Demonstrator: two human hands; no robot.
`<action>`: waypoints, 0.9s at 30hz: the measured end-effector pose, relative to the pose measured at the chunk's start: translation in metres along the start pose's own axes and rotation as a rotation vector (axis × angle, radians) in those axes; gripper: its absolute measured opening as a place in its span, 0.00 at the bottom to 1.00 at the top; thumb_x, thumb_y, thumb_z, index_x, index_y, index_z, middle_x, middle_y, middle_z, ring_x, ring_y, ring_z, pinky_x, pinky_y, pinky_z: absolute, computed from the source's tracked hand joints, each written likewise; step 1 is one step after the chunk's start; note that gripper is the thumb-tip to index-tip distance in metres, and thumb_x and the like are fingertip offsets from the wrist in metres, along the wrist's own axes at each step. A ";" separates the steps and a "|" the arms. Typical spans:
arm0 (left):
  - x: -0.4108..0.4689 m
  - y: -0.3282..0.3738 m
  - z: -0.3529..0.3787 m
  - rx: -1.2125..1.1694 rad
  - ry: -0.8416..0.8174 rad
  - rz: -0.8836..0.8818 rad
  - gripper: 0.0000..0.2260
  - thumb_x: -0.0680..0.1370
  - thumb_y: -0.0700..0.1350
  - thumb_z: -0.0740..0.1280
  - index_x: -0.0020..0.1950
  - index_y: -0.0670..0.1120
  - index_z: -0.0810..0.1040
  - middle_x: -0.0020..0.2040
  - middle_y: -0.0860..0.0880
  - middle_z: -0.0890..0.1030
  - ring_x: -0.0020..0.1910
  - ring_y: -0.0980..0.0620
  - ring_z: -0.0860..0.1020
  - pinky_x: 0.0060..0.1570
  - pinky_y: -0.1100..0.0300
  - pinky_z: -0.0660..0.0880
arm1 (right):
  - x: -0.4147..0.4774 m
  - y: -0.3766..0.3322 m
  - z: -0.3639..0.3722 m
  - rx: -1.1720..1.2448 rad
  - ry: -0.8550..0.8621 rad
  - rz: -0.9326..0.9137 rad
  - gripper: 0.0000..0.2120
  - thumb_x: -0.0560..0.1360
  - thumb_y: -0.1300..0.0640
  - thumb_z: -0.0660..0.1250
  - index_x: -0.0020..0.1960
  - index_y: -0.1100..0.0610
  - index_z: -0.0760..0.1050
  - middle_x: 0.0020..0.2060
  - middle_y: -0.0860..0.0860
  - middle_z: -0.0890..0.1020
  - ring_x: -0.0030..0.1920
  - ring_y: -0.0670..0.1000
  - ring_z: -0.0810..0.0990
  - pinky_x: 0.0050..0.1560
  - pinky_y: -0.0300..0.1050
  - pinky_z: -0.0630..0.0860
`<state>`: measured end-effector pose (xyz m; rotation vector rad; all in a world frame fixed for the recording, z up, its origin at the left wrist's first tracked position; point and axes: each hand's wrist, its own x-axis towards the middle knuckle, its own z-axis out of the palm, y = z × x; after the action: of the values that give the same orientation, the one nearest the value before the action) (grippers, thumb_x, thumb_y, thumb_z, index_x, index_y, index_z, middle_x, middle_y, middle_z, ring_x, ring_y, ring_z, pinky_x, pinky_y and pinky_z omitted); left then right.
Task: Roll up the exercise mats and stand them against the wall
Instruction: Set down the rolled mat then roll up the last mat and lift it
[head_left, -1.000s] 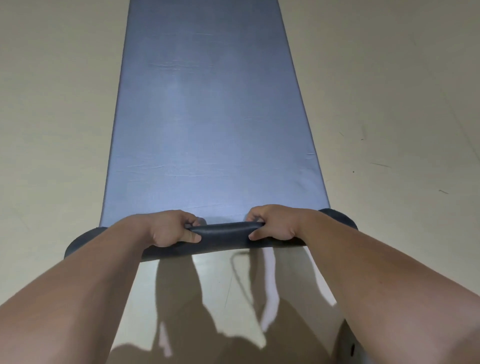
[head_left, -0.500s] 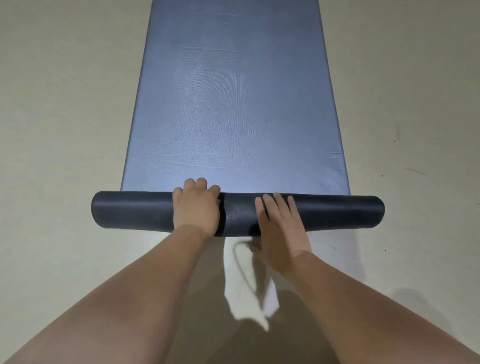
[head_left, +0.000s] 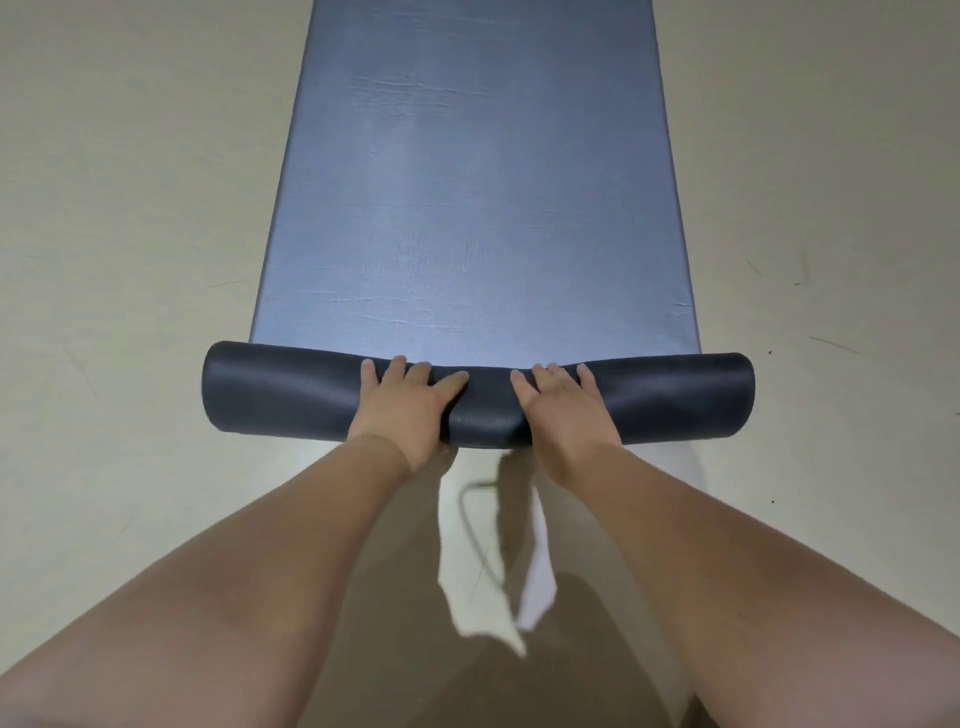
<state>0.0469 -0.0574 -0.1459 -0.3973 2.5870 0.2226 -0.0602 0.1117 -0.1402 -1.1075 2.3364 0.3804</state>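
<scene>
A blue exercise mat (head_left: 478, 197) lies flat on the floor and stretches away from me. Its near end is wound into a dark roll (head_left: 275, 395) that lies crosswise. My left hand (head_left: 405, 410) presses flat on top of the roll left of centre, fingers straight over its far side. My right hand (head_left: 566, 410) presses the same way right of centre. The roll is dented between the two hands.
Pale beige floor (head_left: 130, 234) surrounds the mat on both sides, with small scuff marks. My shadow and bright light patches (head_left: 478, 571) fall on the floor between my forearms.
The roll has grown thicker and moved away from me along the mat. My hands went from gripping the mat's edge to pressing flat on top of the roll.
</scene>
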 end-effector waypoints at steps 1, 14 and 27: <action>0.002 -0.002 -0.006 -0.012 -0.033 0.015 0.35 0.75 0.61 0.68 0.79 0.62 0.56 0.71 0.50 0.71 0.73 0.43 0.64 0.75 0.36 0.52 | 0.002 0.003 -0.004 0.019 -0.019 -0.017 0.44 0.74 0.57 0.70 0.84 0.53 0.50 0.77 0.55 0.66 0.79 0.57 0.61 0.81 0.59 0.50; -0.005 -0.039 -0.002 -0.595 -0.655 0.146 0.23 0.69 0.51 0.81 0.62 0.62 0.80 0.57 0.61 0.83 0.60 0.53 0.80 0.67 0.49 0.74 | -0.032 0.023 -0.012 0.626 -0.440 -0.135 0.36 0.67 0.48 0.82 0.72 0.40 0.74 0.65 0.40 0.79 0.64 0.49 0.77 0.70 0.52 0.72; 0.001 -0.039 -0.028 -0.548 -0.324 -0.021 0.25 0.68 0.54 0.82 0.63 0.55 0.82 0.63 0.56 0.81 0.59 0.53 0.78 0.62 0.59 0.71 | -0.057 0.006 0.020 0.232 0.152 -0.100 0.34 0.76 0.35 0.70 0.77 0.49 0.70 0.58 0.52 0.81 0.59 0.60 0.78 0.63 0.57 0.73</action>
<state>0.0462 -0.1010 -0.1258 -0.5278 2.1723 0.9171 -0.0281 0.1611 -0.1240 -1.1668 2.3704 -0.0122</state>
